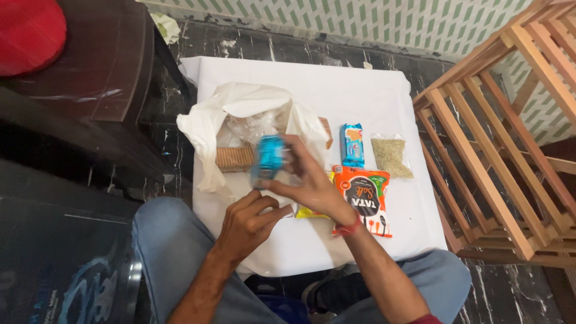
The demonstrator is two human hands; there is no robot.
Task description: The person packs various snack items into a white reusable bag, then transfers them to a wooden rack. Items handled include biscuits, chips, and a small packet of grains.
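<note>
From the head view, looking down past two knees in blue jeans, a low bench (384, 96) draped in a white cloth carries a small spread of groceries. The right hand (312, 183) is raised over the middle of the cloth, its fingers (300, 153) curled around a small blue packet (268, 159), which is blurred and held just in front of the open mouth of a white plastic bag (240, 108); a red thread sits around that wrist. The left hand (249, 222) lies just below and beside it, fingers half bent and loosely gathered, the fingertips close under the right palm; whether they pinch anything cannot be told. Inside the bag, a pack of brown biscuits (235, 158) shows at the opening, with crumpled clear wrapping above it. To the right of the hands, flat on the cloth, lie an orange and white pouch (366, 198), a yellow packet (309, 212) mostly hidden under the right hand, a second blue packet (353, 145) standing lengthwise above the pouch, and a clear sachet of greenish seeds (392, 158) just beside it. A wooden slatted rack (504, 144) stands to the right of the bench, and a dark brown chair (102, 66) with a red cushion (27, 33) to the left, on a black marbled floor
</note>
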